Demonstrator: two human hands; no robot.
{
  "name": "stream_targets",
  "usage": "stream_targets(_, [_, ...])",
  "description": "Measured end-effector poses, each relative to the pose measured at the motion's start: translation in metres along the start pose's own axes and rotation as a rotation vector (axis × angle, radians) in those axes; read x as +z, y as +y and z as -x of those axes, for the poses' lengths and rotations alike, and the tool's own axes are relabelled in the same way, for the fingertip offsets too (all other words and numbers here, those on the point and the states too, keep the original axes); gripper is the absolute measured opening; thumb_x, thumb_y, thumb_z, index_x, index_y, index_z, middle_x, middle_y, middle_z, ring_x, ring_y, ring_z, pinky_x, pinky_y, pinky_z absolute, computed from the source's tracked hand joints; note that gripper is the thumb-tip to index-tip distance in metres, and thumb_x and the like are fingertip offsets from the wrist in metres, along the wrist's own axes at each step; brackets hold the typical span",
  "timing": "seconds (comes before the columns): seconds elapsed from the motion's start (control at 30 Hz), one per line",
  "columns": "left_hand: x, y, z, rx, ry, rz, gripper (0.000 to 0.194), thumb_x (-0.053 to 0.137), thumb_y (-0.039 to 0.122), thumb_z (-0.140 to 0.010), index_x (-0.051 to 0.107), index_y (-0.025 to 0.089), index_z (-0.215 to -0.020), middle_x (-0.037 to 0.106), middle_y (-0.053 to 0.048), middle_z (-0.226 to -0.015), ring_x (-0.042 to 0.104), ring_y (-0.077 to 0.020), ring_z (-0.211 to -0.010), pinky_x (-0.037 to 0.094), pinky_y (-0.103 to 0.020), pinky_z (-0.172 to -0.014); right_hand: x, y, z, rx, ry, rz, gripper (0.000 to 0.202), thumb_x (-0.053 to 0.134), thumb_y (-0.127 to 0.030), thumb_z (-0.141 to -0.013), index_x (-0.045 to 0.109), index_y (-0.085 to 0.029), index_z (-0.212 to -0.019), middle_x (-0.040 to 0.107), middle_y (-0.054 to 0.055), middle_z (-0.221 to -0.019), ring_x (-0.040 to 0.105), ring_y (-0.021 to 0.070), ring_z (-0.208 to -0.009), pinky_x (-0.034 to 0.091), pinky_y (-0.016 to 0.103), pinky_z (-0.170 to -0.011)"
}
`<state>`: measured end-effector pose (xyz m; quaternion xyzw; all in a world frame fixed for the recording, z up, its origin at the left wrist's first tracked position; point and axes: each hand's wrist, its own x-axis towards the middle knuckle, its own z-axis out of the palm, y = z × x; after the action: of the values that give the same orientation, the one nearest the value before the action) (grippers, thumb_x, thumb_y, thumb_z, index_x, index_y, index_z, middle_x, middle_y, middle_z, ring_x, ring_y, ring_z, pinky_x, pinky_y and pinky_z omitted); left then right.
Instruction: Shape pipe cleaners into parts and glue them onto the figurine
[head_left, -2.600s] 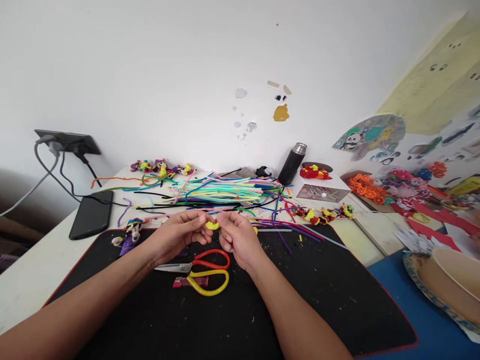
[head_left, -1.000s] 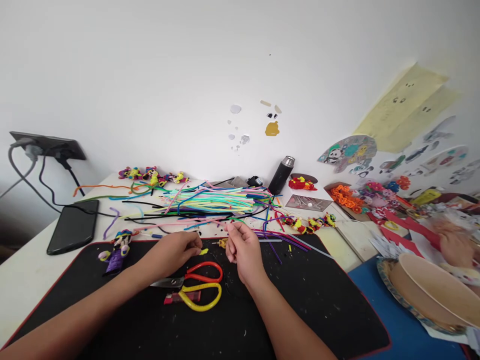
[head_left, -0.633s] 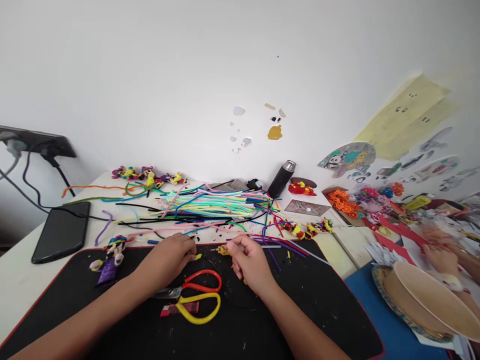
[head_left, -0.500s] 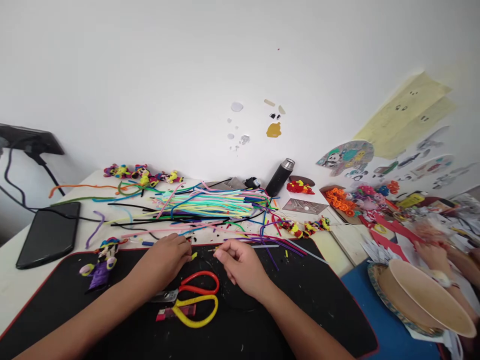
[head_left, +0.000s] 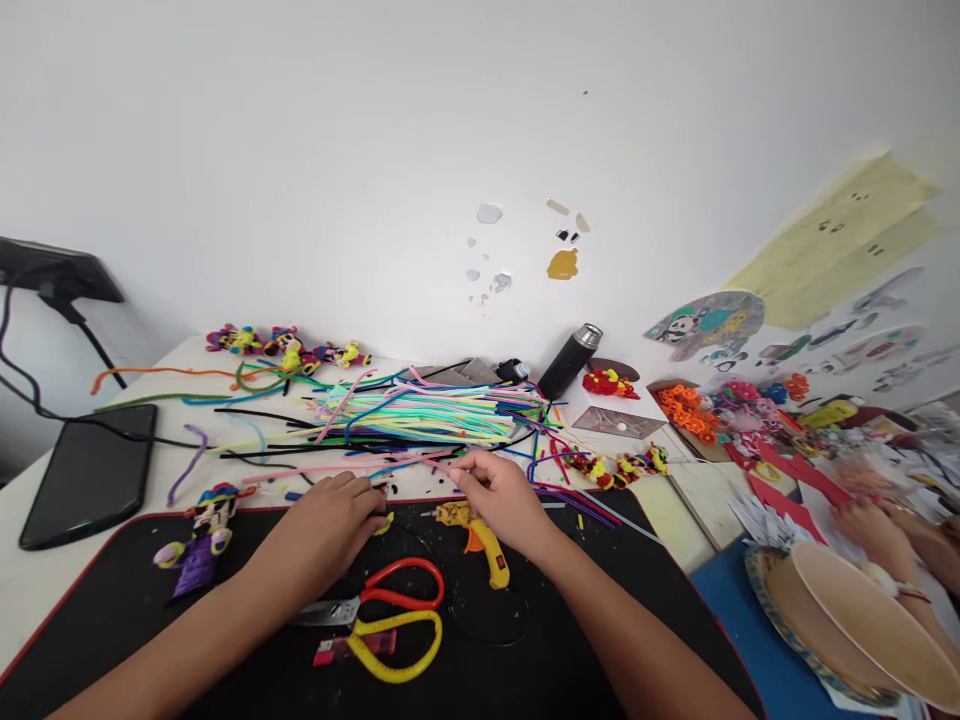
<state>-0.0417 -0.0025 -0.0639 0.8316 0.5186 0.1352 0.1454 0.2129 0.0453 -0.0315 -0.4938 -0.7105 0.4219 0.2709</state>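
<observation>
Left hand point(head_left: 330, 525) is palm down over the far left part of the black mat point(head_left: 495, 690), fingers curled together. One small yellow piece point(head_left: 385, 524) shows at its fingertips; whether it is gripped or merely touched cannot be told. Right hand point(head_left: 502, 500) is raised near the mat's far edge, thumb and forefinger close together; whether anything is pinched between them cannot be determined.

Nearest to the right hand is a yellow glue gun point(head_left: 492, 556), lying on the mat just below the fingers, nozzle toward the left hand. Scissors point(head_left: 349, 612) with one red and one yellow handle lie nearer the wearer, the blades partly hidden by the left forearm. Under the yellow handle lies a red lighter point(head_left: 328, 652).

At the mat's left side is a purple-bodied figure point(head_left: 196, 565). Beyond the mat, the white counter point(head_left: 45, 585) carries a heap of multicoloured pipe cleaners point(head_left: 427, 412), a dark phone point(head_left: 90, 475) at left and a black flask point(head_left: 570, 362) at right. Far right, a co-worker's hand point(head_left: 866, 525) appears beyond a pale bowl point(head_left: 870, 610), blurred.
</observation>
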Motion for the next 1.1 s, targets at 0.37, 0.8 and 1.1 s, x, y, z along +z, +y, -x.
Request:
stream_targets(0.37, [-0.009,0.019,0.002,0.069,0.086,0.000,0.020,0.055,0.016,-0.102,0.072,0.018,-0.092,0.073,-0.007,-0.091,0.064,-0.0270,-0.090,0.047,-0.040,-0.084,0.017,-0.014,-0.045,-0.104,0.025,0.541,0.020,0.062,-0.027,-0.099,0.073,-0.019,-0.114,0.067,0.000,-0.068,0.059,0.0189,-0.066,0.032,0.028,-0.063])
stream_targets(0.8, [-0.029,0.014,0.002,0.044,0.143,0.013,0.016,0.059,0.015,-0.099,0.072,0.018,-0.091,0.073,-0.006,-0.087,0.065,-0.0261,-0.086,0.048,-0.040,-0.082,0.061,-0.044,-0.072,-0.141,-0.072,0.736,0.030,0.057,-0.036,-0.103,0.069,-0.023,-0.128,0.080,0.008,-0.100,0.073,0.0258,-0.092,0.045,0.032,-0.077])
stream_targets(1.1, [-0.018,0.023,0.004,0.095,0.065,0.092,0.014,0.061,0.016,-0.098,0.072,0.017,-0.089,0.075,-0.006,-0.088,0.067,-0.0255,-0.087,0.051,-0.040,-0.084,0.084,-0.041,-0.105,-0.143,-0.088,0.928,0.028,0.051,-0.031,-0.104,0.066,-0.020,-0.124,0.080,0.011,-0.100,0.075,0.0280,-0.091,0.047,0.034,-0.076])
